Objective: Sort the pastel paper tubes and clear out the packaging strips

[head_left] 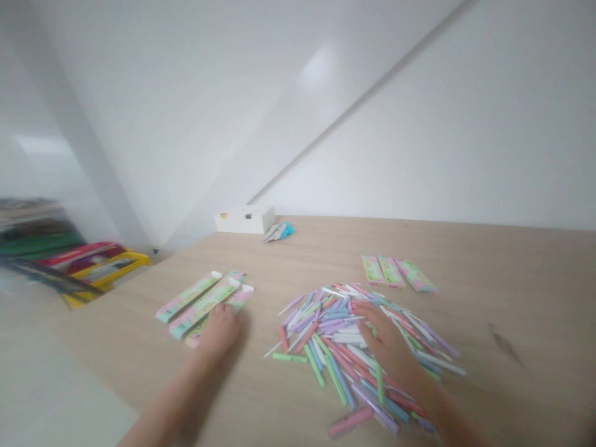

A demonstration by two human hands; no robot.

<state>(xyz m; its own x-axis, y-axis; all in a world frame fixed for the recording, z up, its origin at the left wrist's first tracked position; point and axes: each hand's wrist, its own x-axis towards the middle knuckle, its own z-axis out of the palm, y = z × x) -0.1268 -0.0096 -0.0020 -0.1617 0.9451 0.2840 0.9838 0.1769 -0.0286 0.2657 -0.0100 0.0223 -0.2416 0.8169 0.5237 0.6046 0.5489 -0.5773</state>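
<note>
My left hand (222, 326) lies on a narrow pastel carton (241, 299) at the left of the table, its fingers curled down around the carton's side, partly hidden and slightly blurred. Beside it are other long printed cartons, one (205, 307) right next to my hand and another (189, 296) farther left, with white ends that face away. My right hand (382, 332) reaches over a wide heap of slim pens (333, 347) in pink, green, blue, purple and white. Its fingers are stretched out and touch the pens at the top of the heap.
Three flat printed packets (391, 272) lie behind the heap to the right. A white box (244, 220) and a grey and blue crumpled item (280, 231) sit at the far table edge by the wall. Yellow and red crates (114, 270) stand off the table's left side.
</note>
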